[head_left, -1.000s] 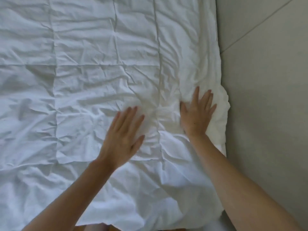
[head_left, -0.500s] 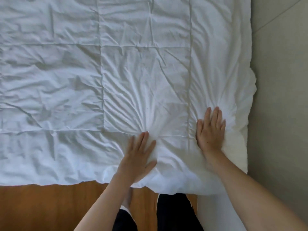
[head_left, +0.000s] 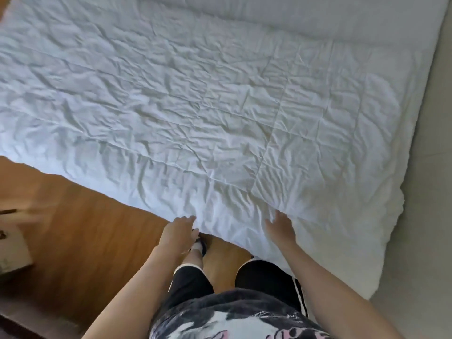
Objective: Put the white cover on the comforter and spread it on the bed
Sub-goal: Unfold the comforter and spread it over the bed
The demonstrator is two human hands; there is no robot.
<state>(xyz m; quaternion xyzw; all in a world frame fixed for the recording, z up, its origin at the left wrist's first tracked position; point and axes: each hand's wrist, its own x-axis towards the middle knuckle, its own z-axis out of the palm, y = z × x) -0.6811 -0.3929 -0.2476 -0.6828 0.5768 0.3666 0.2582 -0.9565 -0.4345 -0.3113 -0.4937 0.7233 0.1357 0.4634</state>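
The white covered comforter (head_left: 220, 113) lies wrinkled and spread over the bed, its quilted seams showing through; its near edge hangs over the bed's foot in front of my legs. My left hand (head_left: 179, 232) is at that near edge, fingers loosely bent and touching the fabric, with nothing plainly gripped. My right hand (head_left: 281, 227) lies flat on the comforter just inside the edge, fingers straight and slightly spread. The comforter's right corner (head_left: 381, 231) is bunched and thick.
Wooden floor (head_left: 80, 228) lies left of and below the bed. A pale box (head_left: 12, 253) stands at the left edge. A grey wall (head_left: 430, 192) runs close along the bed's right side. Pillows or folded bedding (head_left: 293, 11) lie at the far end.
Both hands have slid back from pressing on the comforter's middle to its near edge. My view has pulled back and up, so the floor and my legs show.
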